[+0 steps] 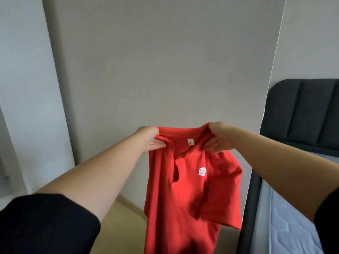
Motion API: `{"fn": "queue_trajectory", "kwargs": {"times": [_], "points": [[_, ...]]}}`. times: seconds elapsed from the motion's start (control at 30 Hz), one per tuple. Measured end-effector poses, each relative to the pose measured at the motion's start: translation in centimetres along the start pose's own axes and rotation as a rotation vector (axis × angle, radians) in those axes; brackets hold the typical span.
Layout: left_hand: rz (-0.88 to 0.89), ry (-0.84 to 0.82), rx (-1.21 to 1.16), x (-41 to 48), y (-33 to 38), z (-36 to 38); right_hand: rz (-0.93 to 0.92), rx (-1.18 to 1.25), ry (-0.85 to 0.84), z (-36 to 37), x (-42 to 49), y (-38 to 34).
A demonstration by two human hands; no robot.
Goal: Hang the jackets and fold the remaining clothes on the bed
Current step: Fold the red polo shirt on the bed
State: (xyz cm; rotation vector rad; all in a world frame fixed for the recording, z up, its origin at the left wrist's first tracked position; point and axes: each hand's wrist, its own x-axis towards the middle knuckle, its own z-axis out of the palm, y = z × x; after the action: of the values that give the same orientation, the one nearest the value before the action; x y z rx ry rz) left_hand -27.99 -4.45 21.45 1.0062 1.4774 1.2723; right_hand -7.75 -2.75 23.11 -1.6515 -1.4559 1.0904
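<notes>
A red polo shirt (pixel 190 195) hangs in the air in front of me, collar up, with a white chest logo and a white neck label. My left hand (pixel 150 140) pinches its left shoulder and my right hand (pixel 218 136) pinches its right shoulder, both arms stretched forward. The shirt's lower hem runs out of the bottom of the view. One short sleeve droops on the right side.
A plain grey wall (pixel 165 61) stands straight ahead. The bed (pixel 286 217) with a pale quilted mattress and a dark padded headboard (pixel 302 110) lies to the right. A strip of beige floor (pixel 126 217) shows under the shirt.
</notes>
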Motion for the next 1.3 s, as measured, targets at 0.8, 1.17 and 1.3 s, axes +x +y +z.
{"fn": "queue_trajectory", "kwargs": {"times": [0.8, 1.17, 1.3], "points": [[0.678, -0.177, 0.042, -14.7, 11.1, 15.4, -0.477, 0.047, 0.765, -16.3, -15.6, -0.9], [0.804, -0.296, 0.057, -20.3, 6.7, 28.8, -0.496, -0.115, 1.221, -24.8, -18.1, 6.1], [0.569, -0.446, 0.344, -17.1, -2.6, 34.6, -0.265, -0.166, 1.125, -24.8, -13.7, 16.8]]}}
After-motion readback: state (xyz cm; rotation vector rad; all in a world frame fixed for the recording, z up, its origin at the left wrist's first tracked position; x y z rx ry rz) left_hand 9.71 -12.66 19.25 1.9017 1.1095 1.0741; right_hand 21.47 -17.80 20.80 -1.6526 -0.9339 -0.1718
